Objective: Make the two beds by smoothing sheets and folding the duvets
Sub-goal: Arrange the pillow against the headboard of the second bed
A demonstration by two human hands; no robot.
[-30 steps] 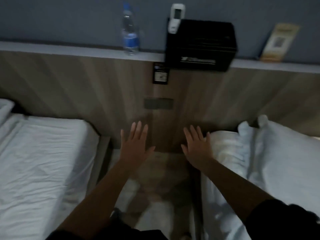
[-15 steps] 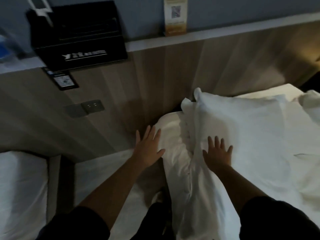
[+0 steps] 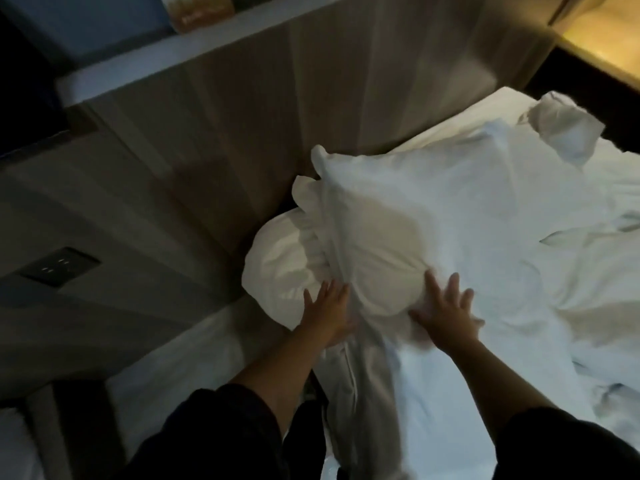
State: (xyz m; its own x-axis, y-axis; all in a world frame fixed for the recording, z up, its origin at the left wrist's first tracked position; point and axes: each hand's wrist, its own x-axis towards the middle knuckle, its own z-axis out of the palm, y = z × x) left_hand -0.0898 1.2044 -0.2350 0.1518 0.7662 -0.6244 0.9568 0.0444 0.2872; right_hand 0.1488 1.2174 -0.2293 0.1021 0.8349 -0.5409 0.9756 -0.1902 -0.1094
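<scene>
Dim room, backed by a wooden headboard [image 3: 242,133] with a socket plate [image 3: 59,268] set in it and a leaflet [image 3: 201,8] on the ledge above; warm lamplight at far right. At the head of the right-hand bed [image 3: 467,123], two white pillows stacked askew, upper pillow [image 3: 415,209] over lower pillow [image 3: 277,268]. Reaching in with the left hand [image 3: 327,313], fingers straight and spread, against the lower pillow's near edge; with the right hand [image 3: 446,313], fingers splayed wide, flat on the upper one's near edge, gripping nothing; probably bracing both to square them up. Crumpled duvet [image 3: 571,271] heaped to the right, not yet folded. Against half a second ago: closer in and swung further right; left hand moved from the bed's edge onto the pillow; right hand likewise flat on the upper pillow.
</scene>
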